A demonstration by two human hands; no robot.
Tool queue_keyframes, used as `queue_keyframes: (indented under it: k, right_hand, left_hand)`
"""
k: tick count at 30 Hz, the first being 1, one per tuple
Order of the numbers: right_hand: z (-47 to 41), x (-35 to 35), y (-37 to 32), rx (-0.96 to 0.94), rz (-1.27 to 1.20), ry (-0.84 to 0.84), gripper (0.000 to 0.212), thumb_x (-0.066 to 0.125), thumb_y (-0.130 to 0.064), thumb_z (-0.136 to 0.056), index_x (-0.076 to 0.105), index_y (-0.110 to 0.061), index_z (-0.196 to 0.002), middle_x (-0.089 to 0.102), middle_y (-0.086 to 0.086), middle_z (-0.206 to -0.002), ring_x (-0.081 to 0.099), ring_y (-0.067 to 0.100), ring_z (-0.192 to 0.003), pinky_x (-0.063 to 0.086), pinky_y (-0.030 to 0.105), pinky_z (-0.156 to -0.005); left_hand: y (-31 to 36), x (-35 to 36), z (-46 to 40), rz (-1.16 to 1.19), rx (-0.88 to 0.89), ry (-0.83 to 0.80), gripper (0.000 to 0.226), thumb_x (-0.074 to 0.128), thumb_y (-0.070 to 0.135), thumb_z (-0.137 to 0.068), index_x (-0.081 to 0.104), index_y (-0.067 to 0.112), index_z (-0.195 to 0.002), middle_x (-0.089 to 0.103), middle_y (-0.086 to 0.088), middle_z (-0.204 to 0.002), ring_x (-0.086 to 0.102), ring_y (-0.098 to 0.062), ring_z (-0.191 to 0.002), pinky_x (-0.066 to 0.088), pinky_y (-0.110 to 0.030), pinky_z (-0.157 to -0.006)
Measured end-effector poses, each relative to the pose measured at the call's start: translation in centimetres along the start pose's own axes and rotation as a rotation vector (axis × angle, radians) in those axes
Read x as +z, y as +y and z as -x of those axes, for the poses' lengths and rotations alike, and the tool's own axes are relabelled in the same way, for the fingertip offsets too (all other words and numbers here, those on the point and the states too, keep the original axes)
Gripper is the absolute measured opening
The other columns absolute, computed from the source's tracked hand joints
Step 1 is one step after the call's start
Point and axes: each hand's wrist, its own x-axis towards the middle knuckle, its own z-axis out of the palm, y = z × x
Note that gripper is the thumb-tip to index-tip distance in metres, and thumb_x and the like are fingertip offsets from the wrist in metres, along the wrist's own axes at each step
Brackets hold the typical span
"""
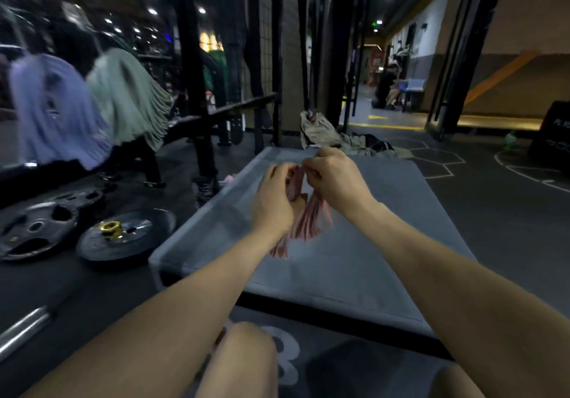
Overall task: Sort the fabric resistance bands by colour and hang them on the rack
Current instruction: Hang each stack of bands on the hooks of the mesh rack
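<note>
Both hands, left [271, 203] and right [334, 178], pinched a bunch of pink bands [303, 218] above the grey mat [354, 268], apparently gathering the pink set; next move likely calls for carrying it to the rack bar [216, 112] beside the green bands [129, 95].
</note>
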Motion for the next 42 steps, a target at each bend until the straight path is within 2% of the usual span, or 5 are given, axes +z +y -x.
queue_keyframes:
  k: [6, 15, 28, 36, 42]
  right_hand:
    - [-3.2, -1.6, -7.1, -0.079, -0.111, 0.055, 0.017, 0.055, 0.002, -0.077, 0.07, 0.004, -0.083, 0.057, 0.021, -0.079, 0.054, 0.032, -0.075, 0.026, 0.029, -0.058]
    - [-6.2, -1.2, -15.5, -0.222, -0.203, -0.026, 0.026, 0.05, -0.012, -0.092, 0.056, -0.006, -0.117, 0.05, 0.014, -0.109, 0.053, 0.033, -0.097, 0.04, 0.037, -0.069]
    - [-11.8, -1.0, -24.9, -0.395, -0.273, 0.0, 0.024, 0.049, -0.03, -0.096, 0.064, -0.012, -0.101, 0.05, 0.007, -0.089, 0.052, 0.025, -0.084, 0.035, 0.031, -0.06]
    - [-16.0, -0.9, -29.1, -0.363, -0.459, 0.074, 0.03, 0.05, -0.02, -0.095, 0.06, -0.014, -0.122, 0.056, 0.008, -0.104, 0.053, 0.022, -0.096, 0.046, 0.036, -0.079]
    - [-19.1, -0.3, -30.7, -0.254, -0.558, 0.128, 0.032, 0.047, -0.013, -0.096, 0.059, -0.016, -0.126, 0.057, 0.006, -0.104, 0.055, 0.018, -0.094, 0.049, 0.036, -0.085]
  left_hand:
    - [-1.8, -8.5, 1.2, -0.095, -0.061, 0.196, 0.019, 0.057, 0.013, -0.085, 0.061, 0.022, -0.102, 0.056, 0.005, -0.098, 0.058, -0.017, -0.083, 0.039, -0.028, -0.063]
    - [-3.3, -21.2, 0.9, -0.374, 0.045, 0.214, 0.021, 0.056, 0.012, -0.085, 0.071, 0.018, -0.098, 0.061, -0.003, -0.091, 0.055, -0.018, -0.084, 0.034, -0.024, -0.066]
    - [-2.4, -33.8, 0.5, -0.791, 0.065, 0.153, 0.02, 0.053, 0.019, -0.092, 0.07, 0.009, -0.097, 0.059, -0.01, -0.094, 0.057, -0.03, -0.084, 0.046, -0.039, -0.071]
    - [-1.1, -39.2, -2.1, -1.017, 0.066, 0.108, 0.026, 0.046, 0.018, -0.096, 0.065, 0.004, -0.106, 0.056, -0.012, -0.109, 0.06, -0.031, -0.09, 0.048, -0.042, -0.081]
    - [-1.0, -41.0, -5.3, -1.122, 0.053, 0.11, 0.022, 0.047, 0.017, -0.095, 0.066, 0.006, -0.098, 0.051, -0.009, -0.099, 0.057, -0.03, -0.09, 0.044, -0.038, -0.074]
